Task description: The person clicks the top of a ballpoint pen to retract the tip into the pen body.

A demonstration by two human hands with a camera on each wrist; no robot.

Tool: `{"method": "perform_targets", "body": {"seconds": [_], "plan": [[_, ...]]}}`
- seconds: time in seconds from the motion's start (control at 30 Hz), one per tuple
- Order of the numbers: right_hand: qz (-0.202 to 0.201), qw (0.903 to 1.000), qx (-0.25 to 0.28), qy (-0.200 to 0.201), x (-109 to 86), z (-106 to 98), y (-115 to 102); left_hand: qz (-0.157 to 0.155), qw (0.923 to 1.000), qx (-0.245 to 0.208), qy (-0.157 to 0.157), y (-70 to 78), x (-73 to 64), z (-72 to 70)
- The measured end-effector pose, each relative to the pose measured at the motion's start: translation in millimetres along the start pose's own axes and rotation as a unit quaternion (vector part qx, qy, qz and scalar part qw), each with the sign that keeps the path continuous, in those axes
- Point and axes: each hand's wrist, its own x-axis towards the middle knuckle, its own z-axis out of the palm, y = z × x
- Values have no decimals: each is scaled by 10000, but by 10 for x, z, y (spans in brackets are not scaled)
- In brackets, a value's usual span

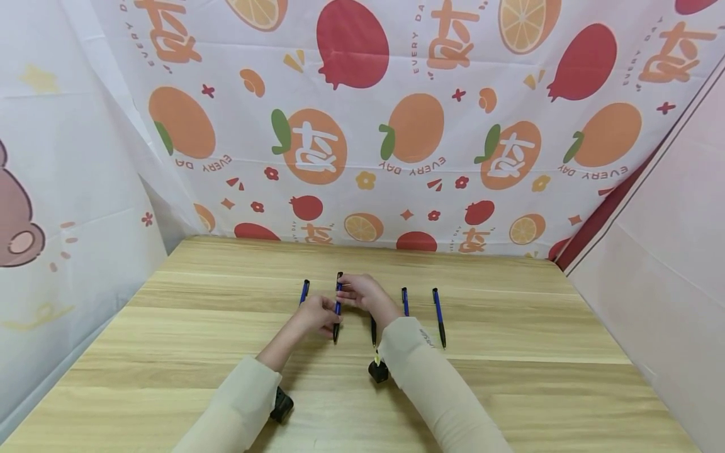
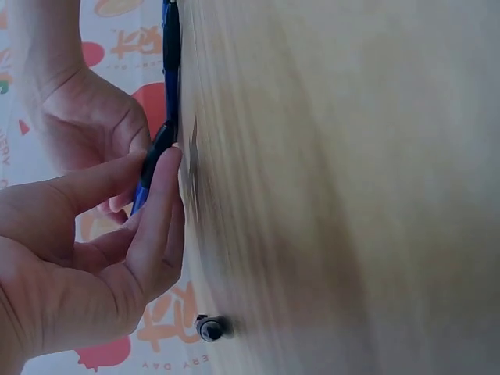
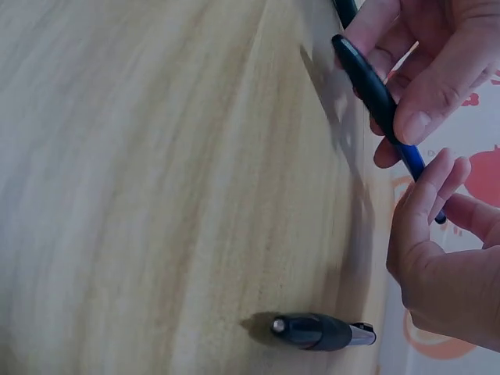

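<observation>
A blue and black pen [image 1: 338, 308] lies between both hands, a little above the table in the wrist views. My left hand [image 1: 317, 314] pinches its black grip section [image 2: 158, 152] between thumb and fingers. Towards the blue end, my right hand [image 1: 362, 293] holds the same pen, fingers bent around it in the right wrist view [image 3: 445, 262]. Just left of my left hand, another pen [image 1: 304, 289] is partly covered by it. Under the right forearm a pen [image 1: 374, 332] shows only its black lower part.
Further right on the wooden table [image 1: 510, 327] lie a partly hidden blue pen [image 1: 405, 301] and a fully visible one [image 1: 438, 318]. Small black devices sit by the left sleeve [image 1: 282, 404] and the right sleeve [image 1: 378, 370]. A fruit-print curtain [image 1: 362, 157] hangs behind the table.
</observation>
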Motion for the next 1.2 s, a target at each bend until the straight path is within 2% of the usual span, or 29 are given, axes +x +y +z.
{"method": "perform_targets", "body": {"seconds": [0.37,0.5,0.67,0.8,0.9,0.93,1.1,1.2], "plan": [[-101,9995,-246,177,56,35,63,-67,9977,649,191,25,24,-22],[-301,9950,-849,433,85,69,83,-36,9963,832,222,19,52,-16],[-551,9779,-1859,785,92,133,97,-45,9942,1037,279,22,73,-18],[-608,9641,-2408,937,89,171,95,198,9836,1752,371,30,82,-16],[-619,9591,-2580,992,77,186,86,386,9711,2311,460,44,83,-11],[-629,9581,-2608,998,72,188,83,408,9690,2393,469,47,84,-8],[-646,9603,-2531,977,47,181,82,367,9645,2565,518,56,85,-3],[-654,9632,-2431,940,23,177,79,327,9654,2534,528,51,88,-2]]}}
